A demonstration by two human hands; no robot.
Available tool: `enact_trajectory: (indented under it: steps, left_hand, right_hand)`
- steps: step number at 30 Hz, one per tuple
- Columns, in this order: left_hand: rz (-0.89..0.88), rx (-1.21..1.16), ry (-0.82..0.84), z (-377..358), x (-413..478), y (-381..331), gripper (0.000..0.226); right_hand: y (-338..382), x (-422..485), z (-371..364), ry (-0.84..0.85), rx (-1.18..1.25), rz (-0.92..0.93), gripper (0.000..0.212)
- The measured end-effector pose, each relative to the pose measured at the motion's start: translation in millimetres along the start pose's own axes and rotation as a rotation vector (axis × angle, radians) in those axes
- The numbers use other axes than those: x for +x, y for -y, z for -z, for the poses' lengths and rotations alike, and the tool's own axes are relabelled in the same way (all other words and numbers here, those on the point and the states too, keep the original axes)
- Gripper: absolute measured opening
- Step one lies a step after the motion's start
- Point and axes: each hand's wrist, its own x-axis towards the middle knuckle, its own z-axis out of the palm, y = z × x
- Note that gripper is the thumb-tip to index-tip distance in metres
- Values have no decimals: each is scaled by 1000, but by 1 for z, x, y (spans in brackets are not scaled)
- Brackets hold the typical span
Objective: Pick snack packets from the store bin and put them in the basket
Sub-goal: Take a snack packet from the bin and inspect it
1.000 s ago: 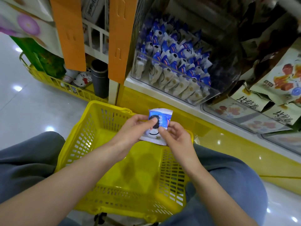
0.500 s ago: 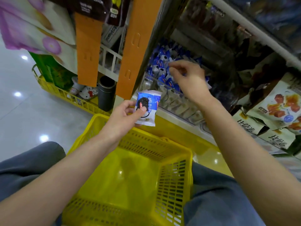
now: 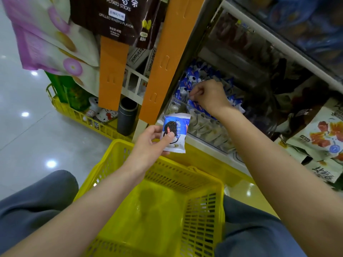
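Note:
A blue-and-white snack packet (image 3: 175,133) with a dark cookie picture is held upright by my left hand (image 3: 148,145), thumb on its front, just above the far rim of the yellow basket (image 3: 202,219). No packets lie in the basket. My right hand (image 3: 210,95) is inside the clear store bin (image 3: 206,127) on the shelf. Its fingers are curled down and pinch one of the blue-and-white packets (image 3: 190,78) piled there. The pinched packet is mostly hidden by the fingers.
Two orange shelf posts (image 3: 161,67) stand left of the bin. A yellow floor rack (image 3: 78,114) holds a dark cup (image 3: 127,117) and small toys. Bigger snack bags (image 3: 321,134) lie to the right. My grey-trousered knees flank the basket.
My right hand let go of the packet, reached up into the bin, and curled onto the pile. My left hand lifted the packet up and away from the basket. The view tilted upward.

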Motion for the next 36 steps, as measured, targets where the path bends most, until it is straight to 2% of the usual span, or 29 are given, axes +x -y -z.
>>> enact_trajectory:
  steps: [7,10,12,15,18,22,27,30,33,36]
  left_hand:
    - [12,-115,-36,-2,-4,0,19]
    - [22,-192,-24,-4,-6,-4,23]
    - [12,-231,13,-5,-8,-5,26]
    - [-1,-221,90,-7,-14,-4,29]
    - [33,-192,171,-11,-20,0,28]
    - [126,-251,275,-15,-24,7,26]
    - [224,-258,380,-11,-23,10,52]
    - [230,-146,396,-12,-24,11,52]
    - [200,-52,369,-13,-26,12,57]
    - [202,-38,302,-14,-26,10,61]
  right_hand:
    - [2,-41,43,-448,249,155,18]
    - [-2,-75,53,-481,284,225,22]
    - [-6,-97,51,-424,289,245,24]
    - [-13,-121,36,-241,295,217,26]
    - [-17,-136,17,-89,374,128,23]
    - [-12,-144,4,3,574,-14,24]
    - [-9,-148,4,174,737,-164,21]
    - [-11,-149,7,288,669,-190,32]
    - [-8,-148,7,314,553,-173,19]
    - [-4,-145,10,289,578,-120,10]
